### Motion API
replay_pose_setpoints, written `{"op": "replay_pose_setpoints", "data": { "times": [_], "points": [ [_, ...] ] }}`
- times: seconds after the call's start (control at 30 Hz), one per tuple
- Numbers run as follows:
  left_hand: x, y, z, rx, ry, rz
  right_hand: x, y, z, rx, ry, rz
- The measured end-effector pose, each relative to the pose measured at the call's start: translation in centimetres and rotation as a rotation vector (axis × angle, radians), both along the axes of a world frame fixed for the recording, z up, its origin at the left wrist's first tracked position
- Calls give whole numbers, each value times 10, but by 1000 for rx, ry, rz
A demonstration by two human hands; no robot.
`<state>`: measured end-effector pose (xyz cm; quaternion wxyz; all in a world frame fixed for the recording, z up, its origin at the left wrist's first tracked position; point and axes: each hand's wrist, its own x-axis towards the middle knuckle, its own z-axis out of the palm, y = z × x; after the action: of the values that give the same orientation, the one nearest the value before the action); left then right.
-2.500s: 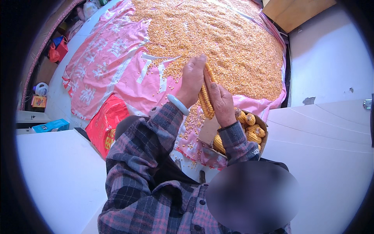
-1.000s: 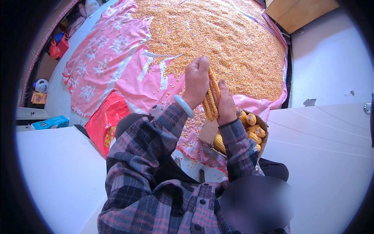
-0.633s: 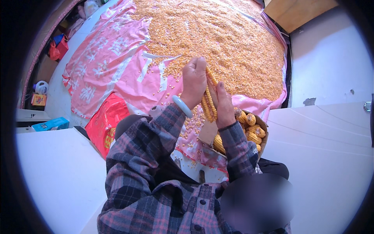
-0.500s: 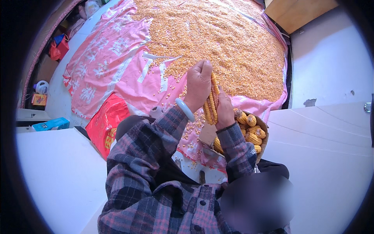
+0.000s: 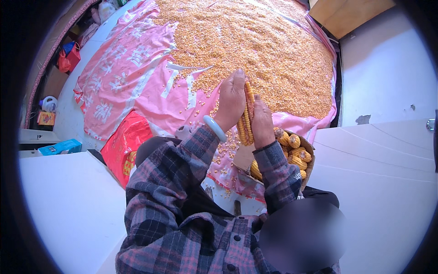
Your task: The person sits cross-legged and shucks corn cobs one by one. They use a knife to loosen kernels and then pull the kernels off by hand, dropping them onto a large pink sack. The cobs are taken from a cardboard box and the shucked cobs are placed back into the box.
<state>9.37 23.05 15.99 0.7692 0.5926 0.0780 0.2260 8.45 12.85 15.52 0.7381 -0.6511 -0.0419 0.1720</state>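
Note:
A yellow corn cob (image 5: pixel 246 122) stands tilted between my two hands, with rows of kernels on its near side and a bare reddish strip along its right. My left hand (image 5: pixel 232 100), below a pale bangle (image 5: pixel 215 128), is closed at the cob's upper left. Along the lower right side, my right hand (image 5: pixel 262 124) grips the cob, its thumb pointing up. Just beneath my right forearm is a cardboard box (image 5: pixel 243 156) of whole corn cobs (image 5: pixel 297 162). Beyond both hands, loose corn kernels (image 5: pixel 264 55) lie in a wide layer on a pink patterned sheet (image 5: pixel 118 86).
A red plastic bag (image 5: pixel 124 139) lies by my left knee. White panels (image 5: pixel 73 201) flank me on both sides. At the far left are a blue box (image 5: pixel 60 146), a white jug (image 5: pixel 49 103) and a small orange box (image 5: pixel 46 118). A wooden piece (image 5: pixel 349 16) stands far right.
My right thumb has shifted slightly down and right along the cob. More of the cob's bare reddish strip shows now. My left hand has barely moved.

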Motion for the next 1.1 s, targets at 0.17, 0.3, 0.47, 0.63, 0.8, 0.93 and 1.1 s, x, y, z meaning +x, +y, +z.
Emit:
{"op": "replay_pose_setpoints", "data": {
  "times": [0.17,0.3,0.47,0.63,0.8,0.93,1.1],
  "points": [
    [-1,0,3,168,-10,35,10,4,2,-66,-65,21],
    [1,-5,3,74,-44,40,14,5,-13,15,-133,-34],
    [1,0,3,182,-36,65,12,11,7,49,9,16],
    [-3,-4,4,298,1,34,17,18,11,-49,-168,3],
    [-2,0,2,116,7,9,16,22,12,98,-30,-12],
    [-2,-4,2,132,-25,9,20,17,3,84,21,-54],
    [8,14,-12,-305,-26,-78,14,12,-10,64,26,27]
  ]
}}
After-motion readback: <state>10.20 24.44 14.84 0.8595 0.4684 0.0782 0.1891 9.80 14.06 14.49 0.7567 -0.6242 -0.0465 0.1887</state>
